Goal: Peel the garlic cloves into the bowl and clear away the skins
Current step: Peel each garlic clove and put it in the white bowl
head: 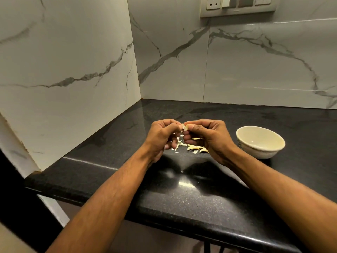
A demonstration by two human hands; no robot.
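A small pale garlic clove (185, 127) is pinched between the fingertips of both hands, above the black counter (191, 194). My left hand (163, 136) has its fingers curled round the clove's left end. My right hand (207, 136) pinches the right end between thumb and forefinger. Under the hands lies a scatter of garlic cloves and papery skins (194, 147); I cannot tell peeled from unpeeled. A cream bowl (259, 142) stands upright to the right of my right hand, and its visible inside looks bare.
White marble-look walls meet in a corner behind the counter. A socket and switch plate (238, 6) is on the back wall, top right. The counter's front edge (164, 219) runs below my forearms, with a drop to the floor at left.
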